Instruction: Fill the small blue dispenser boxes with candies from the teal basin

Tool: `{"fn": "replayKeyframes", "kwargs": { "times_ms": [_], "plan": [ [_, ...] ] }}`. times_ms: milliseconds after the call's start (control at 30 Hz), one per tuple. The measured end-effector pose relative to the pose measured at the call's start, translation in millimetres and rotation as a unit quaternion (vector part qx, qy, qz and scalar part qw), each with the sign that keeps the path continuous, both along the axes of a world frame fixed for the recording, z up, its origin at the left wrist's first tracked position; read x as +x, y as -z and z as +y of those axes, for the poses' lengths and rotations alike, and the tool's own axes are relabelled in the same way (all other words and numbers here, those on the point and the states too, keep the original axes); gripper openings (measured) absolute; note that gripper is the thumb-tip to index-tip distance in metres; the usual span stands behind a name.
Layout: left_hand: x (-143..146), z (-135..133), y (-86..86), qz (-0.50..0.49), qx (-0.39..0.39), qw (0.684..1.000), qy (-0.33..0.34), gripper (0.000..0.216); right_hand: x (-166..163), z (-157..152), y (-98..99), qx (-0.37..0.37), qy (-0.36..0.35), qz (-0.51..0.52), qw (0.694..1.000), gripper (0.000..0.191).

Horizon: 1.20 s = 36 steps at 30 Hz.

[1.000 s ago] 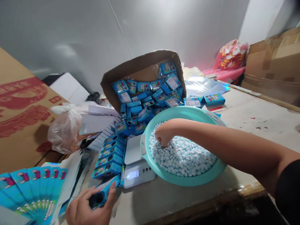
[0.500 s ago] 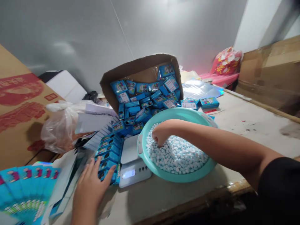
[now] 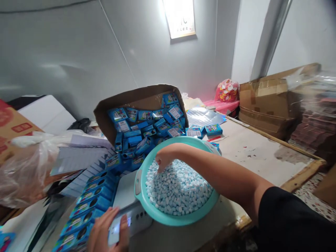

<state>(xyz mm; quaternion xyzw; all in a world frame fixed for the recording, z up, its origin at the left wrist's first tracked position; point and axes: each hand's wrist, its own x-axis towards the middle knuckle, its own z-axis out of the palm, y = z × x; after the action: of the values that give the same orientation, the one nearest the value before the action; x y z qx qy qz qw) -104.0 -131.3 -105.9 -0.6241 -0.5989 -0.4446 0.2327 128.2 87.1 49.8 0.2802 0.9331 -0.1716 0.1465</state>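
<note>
My right hand [image 3: 165, 158] is curled, fingertips down in the small pale blue and white pellets [image 3: 181, 189] that fill a turquoise basin [image 3: 181, 221]. What those fingers grip is hidden. At the lower edge, my left hand [image 3: 109, 231] has its thumb and fingers apart, with nothing seen in it. It is over the front left of a white digital scale [image 3: 140, 218], partly covering the lit display. A row of small blue printed boxes [image 3: 89, 203] runs along the scale's left side. The scale's pale plate [image 3: 126, 189] lies left of the basin.
Behind the basin, a tilted cardboard carton [image 3: 139, 99] is heaped with blue boxes. More blue boxes [image 3: 213, 130] lie right of it on the table [image 3: 252, 154]. Papers [image 3: 81, 159] and a clear plastic bag [image 3: 31, 168] crowd the left. Large cartons [image 3: 265, 105] stand beyond the right edge.
The view has swung right and up, shifting the scene left and down. My left hand has gone from the blue boxes to the scale's front. My right hand stays in the pellets.
</note>
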Motion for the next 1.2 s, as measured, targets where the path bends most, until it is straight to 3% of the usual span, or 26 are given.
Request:
{"fn": "replayKeyframes", "kwargs": {
  "times_ms": [133,233,300,367,467,533,600,700,800,967,1200],
  "plan": [
    [31.7,2.5,-14.3,0.084,0.01,0.995,0.053,0.024,5.4,-1.8,-2.3,0.036,0.01,0.008,0.999,0.046],
    [35.8,0.9,-17.4,0.097,0.008,0.995,0.037,0.024,4.4,-9.6,-2.2,0.054,0.009,0.01,0.998,0.047],
    [32.8,-1.2,-18.0,0.097,0.034,0.994,-0.021,0.025,2.8,-14.3,-1.3,0.053,-0.001,0.01,0.999,0.048],
    [25.7,-3.9,-19.7,0.082,0.085,0.984,-0.134,0.039,1.3,-18.0,-0.2,0.046,-0.015,0.009,0.999,0.048],
    [6.5,-9.7,-20.5,0.007,0.104,0.944,-0.314,0.095,0.2,-21.6,0.3,0.041,-0.023,0.002,0.999,0.048],
    [-10.1,-14.8,-15.0,-0.088,0.054,0.928,-0.357,0.123,0.3,-23.0,-0.6,0.044,-0.02,0.0,0.999,0.046],
    [-25.5,-19.9,-3.3,-0.201,-0.021,0.919,-0.338,0.132,0.5,-23.8,-1.8,0.045,-0.015,-0.002,0.999,0.046],
    [-40.2,-24.7,17.1,-0.283,-0.099,0.914,-0.274,0.119,-0.2,-23.6,-1.8,0.039,-0.009,-0.002,0.999,0.048],
    [-43.0,-25.0,27.7,-0.264,-0.096,0.919,-0.276,0.104,-1.8,-21.4,2.3,0.042,-0.006,-0.001,0.999,0.05],
    [-37.4,-21.9,24.4,-0.233,-0.065,0.929,-0.28,0.099,-3.4,-15.3,13.8,0.047,-0.008,0.022,0.999,0.049],
    [-35.5,-15.6,23.9,-0.271,-0.049,0.924,-0.264,0.105,-1.8,-18.9,13.3,0.044,-0.003,0.017,0.999,0.036]
  ]
}}
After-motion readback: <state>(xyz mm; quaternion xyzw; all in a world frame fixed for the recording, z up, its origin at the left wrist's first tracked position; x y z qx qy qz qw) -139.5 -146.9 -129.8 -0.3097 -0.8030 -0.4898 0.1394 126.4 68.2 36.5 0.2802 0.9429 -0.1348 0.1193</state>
